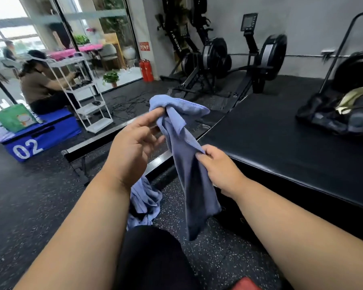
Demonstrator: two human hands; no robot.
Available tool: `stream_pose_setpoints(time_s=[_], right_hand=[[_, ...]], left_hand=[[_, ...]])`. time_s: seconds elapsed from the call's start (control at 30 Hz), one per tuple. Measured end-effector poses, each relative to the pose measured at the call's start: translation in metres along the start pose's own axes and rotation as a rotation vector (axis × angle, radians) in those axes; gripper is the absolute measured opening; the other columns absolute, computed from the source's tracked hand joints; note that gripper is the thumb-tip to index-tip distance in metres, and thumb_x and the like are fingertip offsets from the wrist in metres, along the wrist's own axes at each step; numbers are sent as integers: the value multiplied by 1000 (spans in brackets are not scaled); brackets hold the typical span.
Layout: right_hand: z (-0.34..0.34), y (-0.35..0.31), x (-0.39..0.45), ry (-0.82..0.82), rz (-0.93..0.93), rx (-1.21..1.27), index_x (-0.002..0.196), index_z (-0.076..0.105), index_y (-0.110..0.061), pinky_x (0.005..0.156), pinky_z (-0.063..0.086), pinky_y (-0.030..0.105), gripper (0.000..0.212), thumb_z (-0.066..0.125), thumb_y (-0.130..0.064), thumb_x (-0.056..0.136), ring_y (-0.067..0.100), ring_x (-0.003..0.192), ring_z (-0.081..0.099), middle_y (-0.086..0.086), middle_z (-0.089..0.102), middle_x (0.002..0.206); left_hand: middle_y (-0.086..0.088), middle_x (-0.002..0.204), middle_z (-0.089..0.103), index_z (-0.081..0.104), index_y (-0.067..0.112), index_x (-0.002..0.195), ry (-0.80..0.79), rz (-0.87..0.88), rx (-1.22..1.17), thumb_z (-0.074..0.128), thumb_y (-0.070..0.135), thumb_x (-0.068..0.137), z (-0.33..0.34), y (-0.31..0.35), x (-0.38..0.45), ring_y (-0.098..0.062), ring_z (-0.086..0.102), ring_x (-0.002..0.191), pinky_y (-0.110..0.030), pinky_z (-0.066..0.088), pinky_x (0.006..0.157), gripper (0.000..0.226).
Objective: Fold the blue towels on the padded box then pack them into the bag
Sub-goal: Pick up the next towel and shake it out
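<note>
1 towel [187, 164] is pinched by left hand [132, 147] & right hand [220, 166]; loose grip risks drop onto floor w/ 2nd towel [145, 199].

Take the padded box [281, 130] as your landmark: a low black block with a smooth, slightly shiny top, running from the right foreground back toward the wall. The blue towel [187, 168] you hold hangs unfolded in the air just off the box's near left corner, bunched at its top end and trailing down in a long twisted drape toward the floor. More blue towels [145, 201] lie crumpled in a heap on the floor, left of the box's near corner and below the hanging one. The bag [335, 114], black and slumped, sits on the box's far right part, its mouth showing a yellowish lining.
</note>
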State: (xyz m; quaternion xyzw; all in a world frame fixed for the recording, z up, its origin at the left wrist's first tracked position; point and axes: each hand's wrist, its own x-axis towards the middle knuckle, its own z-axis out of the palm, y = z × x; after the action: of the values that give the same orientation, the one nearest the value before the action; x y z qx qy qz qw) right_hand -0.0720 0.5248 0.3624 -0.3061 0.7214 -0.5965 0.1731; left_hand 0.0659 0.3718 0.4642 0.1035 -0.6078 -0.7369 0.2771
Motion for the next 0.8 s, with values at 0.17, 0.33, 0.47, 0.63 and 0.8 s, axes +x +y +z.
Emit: stream_pose_setpoints(time_s=[0.17,0.33,0.47,0.63,0.8], right_hand=[[-23,-23,-25,-16,111,507,99,66,-13,81,51,30,18,51,-16,109,13,86,67,5,73,90],[-45,-38,-34,-7,176,743,129,65,-3,101,55,42,30,45,-19,113,27,114,72,16,75,119],[-56,-42,-38,11,195,806,132,64,0,111,50,46,35,45,-22,113,30,123,69,18,73,127],[-65,-44,-43,56,192,822,122,69,0,111,51,47,32,49,-22,112,28,116,72,17,76,119],[-71,-42,-44,89,191,821,115,73,-3,112,49,50,31,49,-22,111,28,115,72,17,76,118]], left_hand=[[2,148,63,58,26,148,-97,-56,9,41,-3,81,10,-8,-3,-20,55,141,-40,46,114,74],[19,117,76,43,40,149,-51,-284,183,49,13,101,27,-66,-20,-9,75,101,-33,52,87,55],[0,88,67,65,32,119,-133,-620,142,58,58,94,29,-115,-47,-15,58,68,-36,43,74,37],[0,116,77,79,24,118,-137,-605,1,46,57,104,45,-128,-66,-16,72,104,-35,52,87,48],[-2,105,68,77,29,122,-101,-396,47,64,34,95,46,-111,-54,-17,51,86,-32,34,69,31]])
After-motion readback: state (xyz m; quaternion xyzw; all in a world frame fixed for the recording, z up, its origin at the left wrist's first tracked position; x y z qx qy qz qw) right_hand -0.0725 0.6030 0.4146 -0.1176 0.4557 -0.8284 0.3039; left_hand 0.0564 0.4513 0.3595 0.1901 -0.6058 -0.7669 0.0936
